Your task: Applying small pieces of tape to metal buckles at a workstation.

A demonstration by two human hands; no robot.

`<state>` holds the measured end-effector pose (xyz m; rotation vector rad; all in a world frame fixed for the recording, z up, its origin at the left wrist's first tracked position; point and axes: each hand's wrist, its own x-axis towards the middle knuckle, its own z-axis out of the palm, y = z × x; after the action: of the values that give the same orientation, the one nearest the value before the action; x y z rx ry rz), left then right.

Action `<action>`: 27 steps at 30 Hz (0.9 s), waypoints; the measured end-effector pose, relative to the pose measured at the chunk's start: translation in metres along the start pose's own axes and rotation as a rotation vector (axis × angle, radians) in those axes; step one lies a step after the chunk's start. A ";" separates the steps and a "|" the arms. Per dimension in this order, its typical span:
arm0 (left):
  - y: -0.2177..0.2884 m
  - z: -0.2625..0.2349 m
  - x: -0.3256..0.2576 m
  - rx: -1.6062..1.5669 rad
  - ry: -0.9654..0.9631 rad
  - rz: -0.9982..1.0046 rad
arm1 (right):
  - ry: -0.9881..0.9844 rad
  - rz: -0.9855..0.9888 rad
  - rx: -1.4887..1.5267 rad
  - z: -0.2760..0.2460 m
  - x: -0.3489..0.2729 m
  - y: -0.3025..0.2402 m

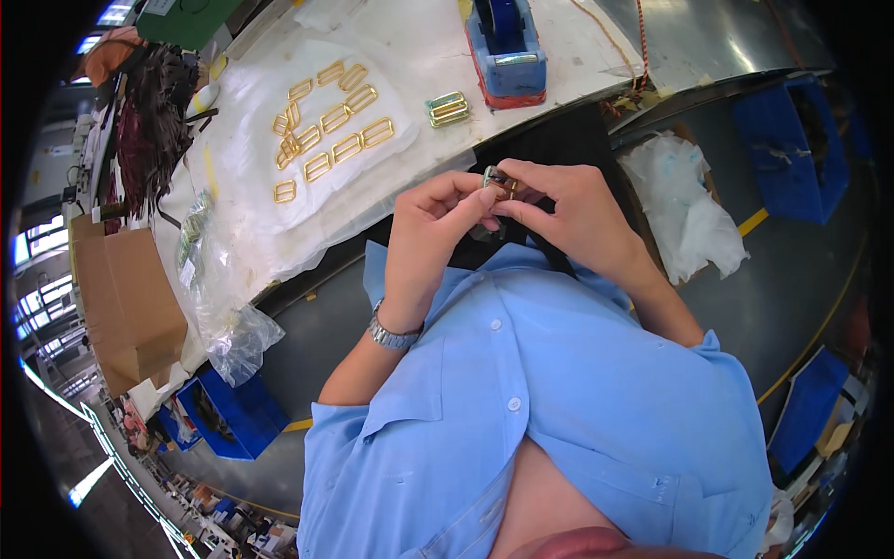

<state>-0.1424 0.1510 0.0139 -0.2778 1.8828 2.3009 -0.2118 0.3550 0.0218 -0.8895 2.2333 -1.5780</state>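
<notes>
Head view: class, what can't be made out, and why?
- Head view: full shape of the small piece, hidden by the left hand and right hand.
- Head view: far end of the blue tape dispenser, cut off by the upper edge.
- Head view: items in the background clutter, too small and blurred.

The white table (pixel 438 56) bears a pale sheet (pixel 247 121), a gold buckle (pixel 449 110), a blue tape dispenser (pixel 518 80) — and clear plastic (pixel 207 252).

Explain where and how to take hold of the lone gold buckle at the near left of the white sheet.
Pinch the lone gold buckle by its left and right outer rims, probably with the left hand, from above and near left. It appears to lie flat, and the neighbouring buckles sit beyond it and to its right.
</notes>
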 end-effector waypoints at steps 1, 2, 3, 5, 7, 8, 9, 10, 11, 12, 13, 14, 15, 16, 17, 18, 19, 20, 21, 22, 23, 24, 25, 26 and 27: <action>0.002 -0.002 -0.001 -0.025 0.010 -0.012 | 0.005 -0.002 0.003 0.001 0.001 0.001; 0.004 -0.003 -0.001 -0.015 0.010 -0.018 | -0.016 0.000 -0.071 0.000 0.002 0.002; 0.007 -0.003 -0.001 0.046 0.010 -0.017 | -0.037 0.001 -0.145 0.000 0.002 0.003; 0.014 -0.002 -0.003 0.111 0.006 -0.017 | -0.008 -0.088 -0.261 0.002 0.006 0.005; 0.023 0.000 -0.005 0.896 0.127 0.432 | 0.022 -0.174 -0.379 0.002 0.007 0.007; 0.027 0.001 -0.004 1.023 0.127 0.536 | 0.014 -0.188 -0.416 0.002 0.008 0.007; 0.031 0.001 -0.002 1.033 0.122 0.540 | 0.005 -0.199 -0.452 0.001 0.009 0.007; 0.035 0.000 0.001 1.138 0.053 0.620 | 0.006 -0.204 -0.451 0.001 0.009 0.008; 0.039 0.000 0.004 1.247 -0.016 0.693 | -0.002 -0.207 -0.494 0.001 0.011 0.008; 0.043 -0.001 0.006 1.251 -0.020 0.703 | -0.005 -0.211 -0.530 0.001 0.012 0.008; 0.046 -0.001 0.009 1.279 -0.053 0.704 | -0.003 -0.211 -0.531 0.000 0.014 0.008; 0.049 -0.002 0.011 1.305 -0.089 0.705 | -0.003 -0.202 -0.517 -0.001 0.015 0.008; 0.052 -0.003 0.014 1.310 -0.094 0.706 | 0.001 -0.198 -0.500 -0.002 0.017 0.007; 0.055 -0.005 0.017 1.324 -0.117 0.698 | 0.002 -0.190 -0.499 -0.003 0.019 0.007; 0.057 -0.008 0.019 1.343 -0.138 0.689 | 0.038 -0.229 -0.505 -0.003 0.022 0.007; 0.059 -0.010 0.022 1.341 -0.145 0.692 | 0.066 -0.248 -0.515 -0.003 0.024 0.007; 0.061 -0.013 0.025 1.317 -0.120 0.714 | 0.081 -0.269 -0.512 -0.002 0.025 0.006; 0.062 -0.016 0.028 1.293 -0.095 0.734 | 0.096 -0.199 -0.466 -0.001 0.025 0.004; 0.063 -0.020 0.032 1.296 -0.100 0.734 | 0.111 -0.128 -0.420 -0.001 0.025 0.003; 0.064 -0.024 0.036 1.207 -0.029 0.665 | 0.115 -0.127 -0.417 -0.003 0.025 0.002; 0.064 -0.029 0.040 1.117 0.041 0.594 | 0.140 -0.087 -0.377 -0.005 0.024 0.001; 0.064 -0.034 0.047 1.086 0.103 0.595 | 0.176 -0.067 -0.333 -0.006 0.023 0.000; 0.062 -0.038 0.054 1.088 0.097 0.600 | 0.168 -0.049 -0.336 -0.009 0.022 0.000; 0.059 -0.042 0.061 1.103 0.133 0.630 | 0.205 -0.006 -0.283 -0.012 0.020 0.000; 0.055 -0.045 0.067 1.112 0.168 0.659 | 0.245 0.036 -0.229 -0.015 0.018 0.000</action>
<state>-0.2185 0.0956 0.0418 0.3515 3.3064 1.0718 -0.2340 0.3551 0.0293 -0.7399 2.6275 -1.5074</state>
